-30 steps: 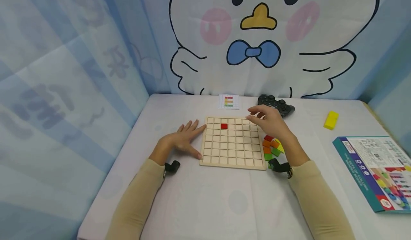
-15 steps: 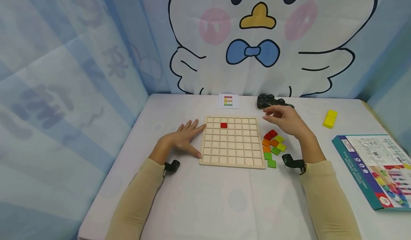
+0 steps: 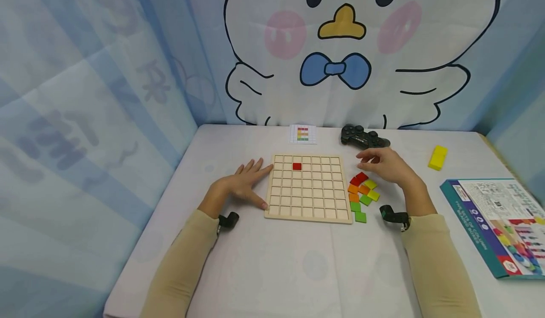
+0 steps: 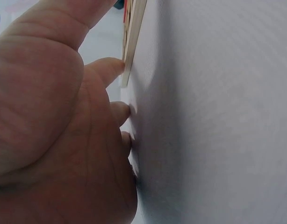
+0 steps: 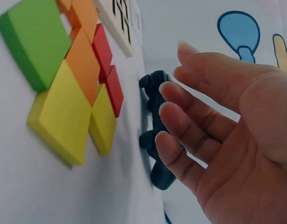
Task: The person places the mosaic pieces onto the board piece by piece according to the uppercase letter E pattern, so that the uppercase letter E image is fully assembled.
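A wooden grid board (image 3: 310, 197) lies flat on the table, with one red square tile (image 3: 297, 166) in its upper part. My left hand (image 3: 244, 184) is spread at the board's left side, thumb and index fingertip touching the edge; the left wrist view shows these fingers against the wood. Right of the board lie several loose tiles: red tiles (image 3: 361, 177), orange tiles (image 3: 353, 189), yellow tiles (image 3: 373, 195) and green tiles (image 3: 360, 217). My right hand (image 3: 387, 165) hovers just beyond the red tiles. In the right wrist view its fingers (image 5: 195, 126) are loosely bent and hold nothing.
A pattern card (image 3: 303, 134) lies behind the board. Beside it, a black game controller (image 3: 364, 137) sits behind my right hand. Farther right are a yellow block (image 3: 437, 158) and a teal-edged puzzle box (image 3: 498, 228).
My right hand has moved right from over the board's upper right corner, then a little lower toward the loose tiles, uncovering them. The left hand and the red tile on the board stay put.
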A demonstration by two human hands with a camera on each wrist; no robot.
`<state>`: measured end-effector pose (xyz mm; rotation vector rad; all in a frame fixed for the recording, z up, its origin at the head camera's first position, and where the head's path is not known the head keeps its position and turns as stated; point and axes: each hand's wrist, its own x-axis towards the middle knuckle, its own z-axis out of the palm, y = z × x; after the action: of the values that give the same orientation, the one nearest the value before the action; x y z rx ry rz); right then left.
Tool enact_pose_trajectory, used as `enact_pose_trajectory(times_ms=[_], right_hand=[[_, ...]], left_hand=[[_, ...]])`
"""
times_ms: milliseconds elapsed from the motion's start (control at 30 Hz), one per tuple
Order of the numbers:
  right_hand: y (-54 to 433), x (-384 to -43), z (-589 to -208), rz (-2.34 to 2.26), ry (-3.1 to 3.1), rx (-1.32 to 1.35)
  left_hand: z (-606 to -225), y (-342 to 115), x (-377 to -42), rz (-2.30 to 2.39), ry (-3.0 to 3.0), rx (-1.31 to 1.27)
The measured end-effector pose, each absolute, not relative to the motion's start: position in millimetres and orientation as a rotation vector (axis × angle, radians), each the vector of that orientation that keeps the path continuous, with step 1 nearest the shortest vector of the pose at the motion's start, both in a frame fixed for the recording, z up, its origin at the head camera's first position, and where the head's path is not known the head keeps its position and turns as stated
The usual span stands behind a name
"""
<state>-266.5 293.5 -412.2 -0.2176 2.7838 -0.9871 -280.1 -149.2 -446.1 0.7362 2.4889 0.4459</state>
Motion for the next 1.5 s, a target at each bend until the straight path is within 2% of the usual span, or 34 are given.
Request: enact_pose_trajectory(times_ms=[1500], right_hand=[[306.8,-270.4,-428.3,-0.898,2.688,-0.215]], left_hand=[[-443.8,-147.0,-276.5,0.446,2.505,0.724]])
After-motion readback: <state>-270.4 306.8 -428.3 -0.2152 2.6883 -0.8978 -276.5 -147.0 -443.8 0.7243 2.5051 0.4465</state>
